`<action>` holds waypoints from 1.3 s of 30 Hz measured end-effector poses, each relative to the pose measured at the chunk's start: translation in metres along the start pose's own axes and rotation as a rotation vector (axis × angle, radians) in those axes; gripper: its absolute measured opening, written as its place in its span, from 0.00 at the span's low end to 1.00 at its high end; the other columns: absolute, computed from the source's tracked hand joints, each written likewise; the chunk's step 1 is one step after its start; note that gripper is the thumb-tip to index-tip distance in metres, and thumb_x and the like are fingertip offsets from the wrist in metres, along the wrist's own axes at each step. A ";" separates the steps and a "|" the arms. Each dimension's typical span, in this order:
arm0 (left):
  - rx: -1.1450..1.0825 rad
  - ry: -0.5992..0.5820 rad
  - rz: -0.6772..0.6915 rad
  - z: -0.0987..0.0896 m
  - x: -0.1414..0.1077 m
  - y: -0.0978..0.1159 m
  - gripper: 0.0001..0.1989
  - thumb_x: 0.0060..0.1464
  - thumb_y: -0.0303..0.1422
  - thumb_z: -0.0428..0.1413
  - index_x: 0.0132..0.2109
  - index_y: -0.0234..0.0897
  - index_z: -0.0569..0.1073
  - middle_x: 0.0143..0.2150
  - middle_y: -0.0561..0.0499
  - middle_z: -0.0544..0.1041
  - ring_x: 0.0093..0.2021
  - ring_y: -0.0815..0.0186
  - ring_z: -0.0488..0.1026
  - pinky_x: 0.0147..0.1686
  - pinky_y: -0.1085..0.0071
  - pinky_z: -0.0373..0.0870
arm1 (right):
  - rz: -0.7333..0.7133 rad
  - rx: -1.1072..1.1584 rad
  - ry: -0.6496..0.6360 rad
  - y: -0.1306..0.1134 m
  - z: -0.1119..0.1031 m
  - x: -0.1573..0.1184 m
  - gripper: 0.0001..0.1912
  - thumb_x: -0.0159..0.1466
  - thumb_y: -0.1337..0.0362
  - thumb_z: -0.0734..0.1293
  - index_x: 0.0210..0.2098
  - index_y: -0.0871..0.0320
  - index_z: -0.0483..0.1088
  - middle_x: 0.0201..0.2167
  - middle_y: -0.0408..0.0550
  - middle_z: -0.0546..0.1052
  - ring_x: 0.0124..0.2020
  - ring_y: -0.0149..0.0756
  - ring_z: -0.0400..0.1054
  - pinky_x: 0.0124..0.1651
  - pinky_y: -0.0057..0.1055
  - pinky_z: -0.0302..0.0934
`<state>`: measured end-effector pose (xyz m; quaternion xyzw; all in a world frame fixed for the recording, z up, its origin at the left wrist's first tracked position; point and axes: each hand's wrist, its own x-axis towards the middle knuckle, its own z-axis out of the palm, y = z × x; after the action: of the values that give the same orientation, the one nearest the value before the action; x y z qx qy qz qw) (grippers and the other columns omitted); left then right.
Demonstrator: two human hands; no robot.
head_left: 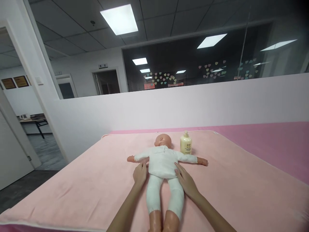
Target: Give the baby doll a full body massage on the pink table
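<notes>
A baby doll [163,162] in a white top and white leggings lies stretched out on a pink blanket [96,180]. Its head is at the far end, turned to the left, and both arms are spread. My left hand [140,173] rests against the left side of the doll's waist, its fingertips partly hidden by the body. On the right side of the waist lies my right hand [185,180], with its fingers extended along the edge of the top and hip. A pale yellow pump bottle [185,143] stands upright beyond the doll's right-hand arm.
Behind the blanket runs a low white wall [169,109] with a dark window above it. Pink surface [272,145] shows past the blanket at the right. A white door [14,148] and a doorway with a table [36,120] are at the left.
</notes>
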<state>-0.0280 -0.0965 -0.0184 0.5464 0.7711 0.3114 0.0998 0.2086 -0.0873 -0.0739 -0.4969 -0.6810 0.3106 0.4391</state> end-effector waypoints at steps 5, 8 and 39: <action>-0.118 -0.009 0.120 0.002 0.000 -0.006 0.23 0.60 0.44 0.37 0.40 0.43 0.75 0.42 0.50 0.78 0.44 0.58 0.73 0.37 0.67 0.66 | 0.033 0.017 0.000 -0.001 -0.001 0.000 0.30 0.62 0.48 0.53 0.59 0.56 0.59 0.61 0.47 0.60 0.62 0.39 0.53 0.63 0.39 0.47; -0.166 0.005 0.203 0.003 -0.001 -0.006 0.20 0.59 0.42 0.40 0.41 0.42 0.75 0.42 0.49 0.78 0.42 0.60 0.74 0.37 0.68 0.66 | 0.035 0.010 0.011 -0.002 -0.002 -0.001 0.30 0.62 0.48 0.53 0.58 0.57 0.60 0.60 0.48 0.61 0.61 0.40 0.54 0.62 0.39 0.47; -0.049 -0.023 0.126 0.007 0.006 -0.005 0.17 0.55 0.33 0.43 0.43 0.39 0.75 0.42 0.48 0.78 0.44 0.60 0.73 0.38 0.69 0.66 | -0.022 0.177 0.134 -0.001 -0.012 -0.011 0.23 0.59 0.51 0.60 0.49 0.57 0.67 0.48 0.51 0.73 0.47 0.41 0.69 0.52 0.41 0.61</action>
<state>-0.0304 -0.0898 -0.0261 0.5948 0.7262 0.3295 0.1019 0.2203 -0.0982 -0.0710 -0.4682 -0.6254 0.3308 0.5293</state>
